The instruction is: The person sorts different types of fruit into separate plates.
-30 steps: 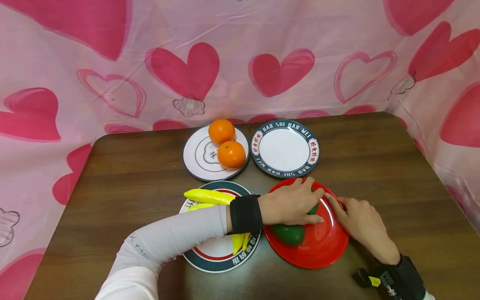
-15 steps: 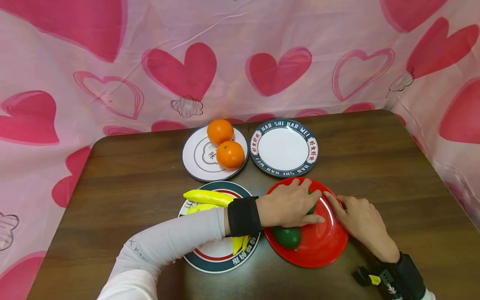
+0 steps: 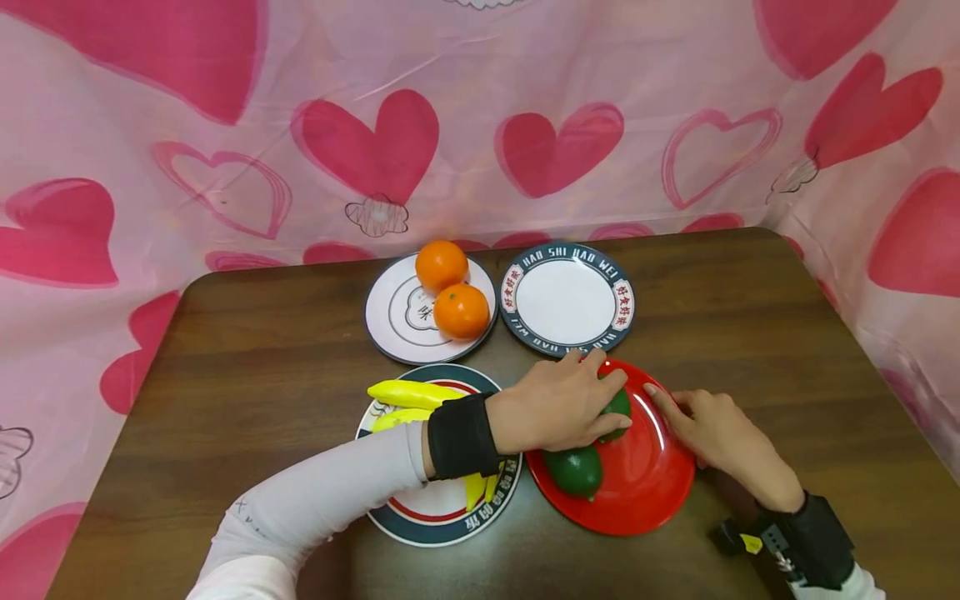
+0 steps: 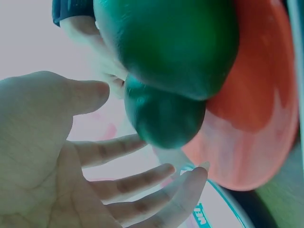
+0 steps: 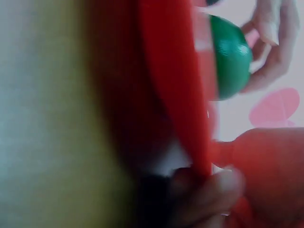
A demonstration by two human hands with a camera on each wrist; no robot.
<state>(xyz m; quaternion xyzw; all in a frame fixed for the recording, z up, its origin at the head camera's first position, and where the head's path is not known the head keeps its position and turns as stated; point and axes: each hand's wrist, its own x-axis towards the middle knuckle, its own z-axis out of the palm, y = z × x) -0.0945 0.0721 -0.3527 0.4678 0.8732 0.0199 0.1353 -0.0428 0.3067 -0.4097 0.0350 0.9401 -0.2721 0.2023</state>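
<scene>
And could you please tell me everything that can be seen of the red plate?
The red plate is round and glossy, with a raised rim; its material is unclear. It sits face up on the brown table, in front of the empty plate. Two green fruits lie on its left part, where the left hand hides some. The right hand grips its right edge, thumb on the rim.

The grey-cloth-sleeved left arm [image 3: 345, 486] bars the way over the round white plate with dark blue rim [image 3: 420, 531]. Two glossy, rounded green fruits [image 3: 576, 472] and the left hand [image 3: 562, 408] crowd the left half of the round red plate [image 3: 637, 500]; its near right part (short of the right hand [image 3: 716, 429]) gives room.
</scene>
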